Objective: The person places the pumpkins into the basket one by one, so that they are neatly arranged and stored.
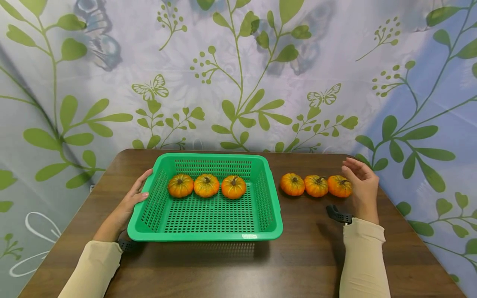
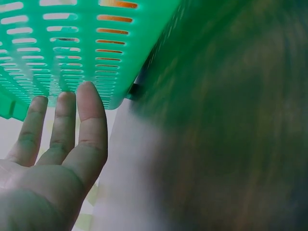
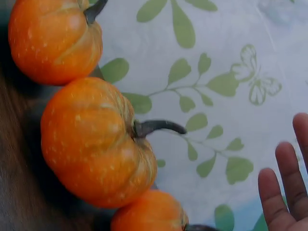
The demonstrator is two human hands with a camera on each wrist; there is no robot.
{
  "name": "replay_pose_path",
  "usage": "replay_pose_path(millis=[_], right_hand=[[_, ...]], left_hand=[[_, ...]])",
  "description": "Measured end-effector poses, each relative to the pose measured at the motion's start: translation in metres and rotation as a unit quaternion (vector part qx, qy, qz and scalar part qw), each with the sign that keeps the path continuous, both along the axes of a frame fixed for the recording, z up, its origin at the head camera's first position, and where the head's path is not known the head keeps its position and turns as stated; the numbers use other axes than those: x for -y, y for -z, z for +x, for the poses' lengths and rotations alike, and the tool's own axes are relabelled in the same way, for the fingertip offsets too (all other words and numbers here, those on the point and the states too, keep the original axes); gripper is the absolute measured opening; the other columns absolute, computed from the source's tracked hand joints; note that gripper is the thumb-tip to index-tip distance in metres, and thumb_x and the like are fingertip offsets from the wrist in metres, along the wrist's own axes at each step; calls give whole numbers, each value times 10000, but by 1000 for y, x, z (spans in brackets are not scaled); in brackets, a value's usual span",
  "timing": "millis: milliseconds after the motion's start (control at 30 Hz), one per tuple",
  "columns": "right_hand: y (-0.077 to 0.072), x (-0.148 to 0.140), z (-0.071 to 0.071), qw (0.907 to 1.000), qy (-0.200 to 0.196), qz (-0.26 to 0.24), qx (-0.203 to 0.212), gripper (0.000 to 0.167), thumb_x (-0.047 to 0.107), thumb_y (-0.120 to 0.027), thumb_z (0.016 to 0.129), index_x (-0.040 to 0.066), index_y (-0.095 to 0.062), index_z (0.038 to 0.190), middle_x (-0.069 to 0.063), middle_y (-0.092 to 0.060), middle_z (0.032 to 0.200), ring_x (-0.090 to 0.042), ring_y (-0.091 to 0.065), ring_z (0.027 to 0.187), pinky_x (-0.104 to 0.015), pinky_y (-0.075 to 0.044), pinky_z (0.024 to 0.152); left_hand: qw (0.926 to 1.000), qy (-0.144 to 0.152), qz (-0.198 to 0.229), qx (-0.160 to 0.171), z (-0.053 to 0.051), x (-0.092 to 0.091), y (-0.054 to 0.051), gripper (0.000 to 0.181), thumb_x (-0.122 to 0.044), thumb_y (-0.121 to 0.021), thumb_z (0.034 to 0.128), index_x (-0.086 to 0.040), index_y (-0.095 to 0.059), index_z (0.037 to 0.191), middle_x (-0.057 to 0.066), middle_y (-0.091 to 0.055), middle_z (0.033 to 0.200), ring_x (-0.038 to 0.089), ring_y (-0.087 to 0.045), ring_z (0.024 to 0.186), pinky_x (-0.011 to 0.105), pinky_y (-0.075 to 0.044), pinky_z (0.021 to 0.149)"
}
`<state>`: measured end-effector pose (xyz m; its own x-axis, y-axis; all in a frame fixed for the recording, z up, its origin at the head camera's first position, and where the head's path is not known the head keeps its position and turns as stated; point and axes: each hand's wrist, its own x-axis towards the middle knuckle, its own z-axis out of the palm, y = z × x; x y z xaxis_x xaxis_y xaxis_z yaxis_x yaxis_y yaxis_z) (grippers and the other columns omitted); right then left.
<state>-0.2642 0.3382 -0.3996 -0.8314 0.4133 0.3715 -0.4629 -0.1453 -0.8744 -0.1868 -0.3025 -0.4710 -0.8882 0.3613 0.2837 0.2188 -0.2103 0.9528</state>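
In the head view my left hand [image 1: 130,202] rests at the left rim of a green perforated plastic basket [image 1: 205,237]. The left wrist view has three fairly straight fingers [image 2: 91,115] against the basket's slotted outer wall. Inside the basket, three small orange pumpkins [image 1: 206,185] stand in a row toward the back. To its right, three more pumpkins sit side by side on the table; the rightmost pumpkin [image 1: 338,186] is nearest my right hand [image 1: 363,186]. That hand hovers just beside it, fingers loosely bent and holding nothing. Dark curved stems show in the right wrist view.
A brown wooden table [image 1: 298,265] bears everything. Behind it hangs a pale cloth [image 1: 335,54] printed with green leaves and butterflies. A black wrist mount [image 1: 339,214] sits below my right hand.
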Motion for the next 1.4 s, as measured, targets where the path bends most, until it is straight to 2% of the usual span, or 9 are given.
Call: replay_pose_path(millis=[200, 433, 600, 767, 933, 1067, 1167, 1300, 1400], right_hand=[[10, -14, -2, 9989, 368, -289, -82, 276, -267, -670, 907, -116, -784, 1108, -25, -793, 885, -126, -704, 831, -157, -576, 770], [20, -27, 0, 9978, 602, -159, 206, 309, -254, -692, 892, -68, -796, 1116, 13, -783, 898, -103, -680, 850, -132, -554, 769], [28, -34, 2, 9946, 797, 68, 659, 318, -182, -753, 888, 39, -803, 1111, 43, -758, 949, -90, -640, 902, -114, -523, 747], [38, -40, 2, 9881, 913, 150, 1233, 332, -133, -785, 902, 123, -788, 1113, 80, -727, 988, -94, -599, 968, -91, -510, 746], [49, -45, 2, 9782, 769, 305, 1906, 352, -57, -791, 941, 245, -739, 1114, 152, -683, 1039, -85, -577, 1089, -74, -492, 816], [56, -47, 2, 9657, 478, 670, 2461, 382, 44, -781, 988, 286, -667, 1260, 174, -612, 1174, -110, -523, 1279, -97, -459, 969], [59, -47, 2, 9552, 323, 964, 2779, 484, 118, -777, 1009, 259, -597, 1435, 111, -555, 1354, -123, -457, 1371, -137, -404, 1103], [61, -47, 0, 9493, 193, 1165, 2915, 681, 129, -759, 1022, 129, -455, 1631, -56, -444, 1593, -141, -422, 1410, -182, -351, 1184], [62, -46, 0, 9480, 132, 1185, 2951, 752, 97, -745, 1023, 63, -378, 1678, -92, -400, 1642, -113, -432, 1386, -173, -347, 1181]], left_hand=[[9999, -119, 69, 34, 1, -2, 1, 627, -82, -348, 1122, -392, -332, 1667, -153, -431, 1571, 87, -617, 1245, 261, -581, 936], [9999, -123, 42, 85, 3, -2, 0, 627, -97, -351, 1128, -383, -296, 1683, -149, -428, 1566, 81, -615, 1255, 266, -580, 950], [9996, -112, 6, 250, 4, -2, -2, 615, -134, -355, 1140, -378, -247, 1694, -131, -406, 1561, 93, -626, 1251, 294, -594, 942], [9997, -110, 27, 237, 5, -2, -2, 615, -137, -358, 1141, -374, -247, 1697, -138, -405, 1566, 87, -622, 1257, 290, -591, 948], [9997, -109, 38, 215, 4, -2, -1, 614, -135, -358, 1140, -376, -253, 1694, -143, -393, 1574, 82, -617, 1263, 285, -589, 951], [9997, -106, 43, 197, 3, -1, -1, 615, -131, -360, 1138, -376, -254, 1692, -146, -383, 1580, 80, -612, 1267, 283, -586, 957], [9998, -103, 41, 177, 3, -1, 0, 615, -131, -358, 1137, -377, -257, 1690, -146, -381, 1584, 79, -610, 1268, 280, -583, 961], [9998, -82, 59, 168, 3, -1, 0, 614, -136, -357, 1137, -378, -255, 1692, -140, -380, 1584, 83, -609, 1269, 282, -584, 960], [9998, -72, 46, 161, 3, -1, 0, 614, -140, -353, 1139, -377, -248, 1696, -145, -374, 1588, 83, -608, 1270, 280, -582, 960]])
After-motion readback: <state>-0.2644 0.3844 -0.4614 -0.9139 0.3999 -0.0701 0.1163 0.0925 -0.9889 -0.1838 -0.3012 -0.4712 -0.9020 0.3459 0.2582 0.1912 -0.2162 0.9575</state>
